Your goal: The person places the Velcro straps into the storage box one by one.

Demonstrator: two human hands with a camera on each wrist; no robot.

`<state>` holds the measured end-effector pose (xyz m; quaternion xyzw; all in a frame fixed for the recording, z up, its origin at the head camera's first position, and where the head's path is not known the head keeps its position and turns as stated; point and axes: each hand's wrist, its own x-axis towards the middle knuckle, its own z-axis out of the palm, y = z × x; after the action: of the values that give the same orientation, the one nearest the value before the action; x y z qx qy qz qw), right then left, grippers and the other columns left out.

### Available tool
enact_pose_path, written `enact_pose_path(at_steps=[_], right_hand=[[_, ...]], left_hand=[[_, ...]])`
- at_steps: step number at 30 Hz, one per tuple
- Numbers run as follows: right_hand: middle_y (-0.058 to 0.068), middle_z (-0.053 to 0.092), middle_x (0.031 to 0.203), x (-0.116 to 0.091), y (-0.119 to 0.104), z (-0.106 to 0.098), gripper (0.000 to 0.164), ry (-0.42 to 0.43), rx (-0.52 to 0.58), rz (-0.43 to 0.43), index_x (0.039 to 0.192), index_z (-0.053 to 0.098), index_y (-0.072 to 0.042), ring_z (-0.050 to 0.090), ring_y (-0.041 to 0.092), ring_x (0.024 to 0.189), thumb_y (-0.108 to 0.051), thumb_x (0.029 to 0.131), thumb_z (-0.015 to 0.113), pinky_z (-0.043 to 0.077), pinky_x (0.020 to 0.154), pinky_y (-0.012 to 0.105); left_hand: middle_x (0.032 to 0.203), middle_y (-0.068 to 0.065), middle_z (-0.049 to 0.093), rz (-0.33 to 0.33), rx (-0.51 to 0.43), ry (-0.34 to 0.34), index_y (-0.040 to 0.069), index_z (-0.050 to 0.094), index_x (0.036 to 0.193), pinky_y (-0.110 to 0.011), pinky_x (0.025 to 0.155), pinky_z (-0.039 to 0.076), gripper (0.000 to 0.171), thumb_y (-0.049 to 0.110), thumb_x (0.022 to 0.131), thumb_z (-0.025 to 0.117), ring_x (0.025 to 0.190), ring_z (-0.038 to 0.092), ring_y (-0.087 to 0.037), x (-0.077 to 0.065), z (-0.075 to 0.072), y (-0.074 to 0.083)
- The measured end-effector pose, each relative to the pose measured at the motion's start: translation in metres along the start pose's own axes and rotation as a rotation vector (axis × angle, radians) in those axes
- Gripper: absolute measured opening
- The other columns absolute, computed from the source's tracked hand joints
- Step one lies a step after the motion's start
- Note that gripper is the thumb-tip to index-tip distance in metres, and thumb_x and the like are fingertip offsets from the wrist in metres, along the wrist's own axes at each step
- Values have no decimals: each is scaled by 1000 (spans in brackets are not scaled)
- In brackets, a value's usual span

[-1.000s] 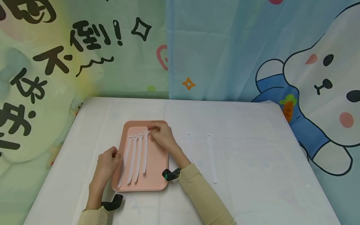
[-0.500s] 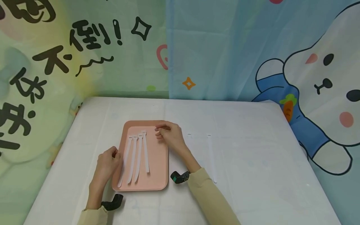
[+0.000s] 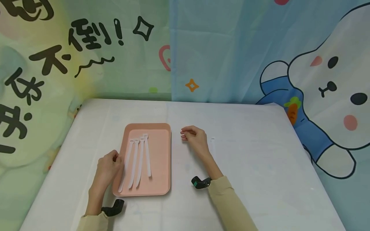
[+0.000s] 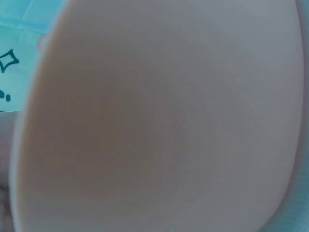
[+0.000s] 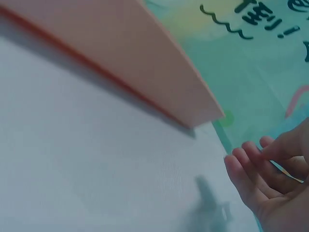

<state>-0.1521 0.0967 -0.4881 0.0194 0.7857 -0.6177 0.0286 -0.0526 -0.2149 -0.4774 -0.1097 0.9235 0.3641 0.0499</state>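
Observation:
My left hand (image 3: pixel 107 171) grips the left rim of a pink tray (image 3: pixel 159 160), which lies on the white table. Filling most of the left wrist view is the tray's blurred outer side (image 4: pixel 169 121). Several slim white plastic knives (image 3: pixel 141 162) lie side by side in the tray's left half, the rightmost one shorter than the others. To the right of the tray, above the table, is my right hand (image 3: pixel 195 139), fingers loosely bent and nothing visible between them. In the right wrist view its fingertips (image 5: pixel 234 164) point toward the backdrop.
Another white plastic knife (image 3: pixel 213 146) lies on the table (image 3: pixel 260 176) just beyond my right hand, partly hidden behind the hand and wrist. A printed cloth backdrop (image 3: pixel 225 48) hangs behind the table's far edge. Each wrist wears a black camera mount (image 3: pixel 200 182).
My right hand has let go of the shorter white knife in the tray and moved right, off the tray and over the table. The left hand stays at the tray's rim.

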Motion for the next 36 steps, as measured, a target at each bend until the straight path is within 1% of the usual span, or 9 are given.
enact_pose_path(at_steps=[3,7,14,20,23,30,36], right_hand=[[22,74,108,3,5,-9,19,36,-16,5,111,72,5,74,34,96,4,99,57,60,85,38],[21,73,112,6,8,-20,22,64,-23,6,110,72,4,73,33,101,6,98,54,59,89,36],[15,75,111,11,16,-31,22,101,-116,26,108,74,-1,73,27,103,2,96,57,54,89,29],[16,74,113,13,20,-33,23,84,-157,75,113,73,-2,71,29,101,-1,96,58,52,81,25],[16,74,114,12,20,-33,23,78,-162,98,114,73,-2,70,27,99,-3,95,60,52,79,24],[15,72,115,7,23,-33,24,37,-107,137,117,71,-3,70,24,92,-6,96,62,58,79,27],[17,71,116,2,24,-35,26,8,-96,142,120,70,-2,71,23,88,-6,95,63,60,77,28]], left_hand=[[65,-5,44,-6,0,-5,2,52,82,-29,49,33,17,5,98,50,57,43,-17,0,-1,1],[65,-5,44,-15,-1,-11,2,52,82,-29,49,33,17,5,99,51,57,43,-17,0,0,2],[64,-5,44,-7,0,-8,2,51,82,-29,48,33,17,5,99,50,56,43,-17,-1,1,1],[64,-5,45,2,7,8,2,51,81,-29,48,33,17,4,98,50,56,43,-17,0,2,0],[64,-5,45,1,11,11,2,52,81,-29,48,33,17,4,98,50,56,44,-17,1,2,-1],[64,-5,44,-4,12,6,2,51,81,-29,49,33,17,4,98,50,57,43,-18,0,2,0],[64,-5,44,-3,15,10,2,51,81,-29,48,33,17,4,98,50,56,44,-18,0,2,0]])
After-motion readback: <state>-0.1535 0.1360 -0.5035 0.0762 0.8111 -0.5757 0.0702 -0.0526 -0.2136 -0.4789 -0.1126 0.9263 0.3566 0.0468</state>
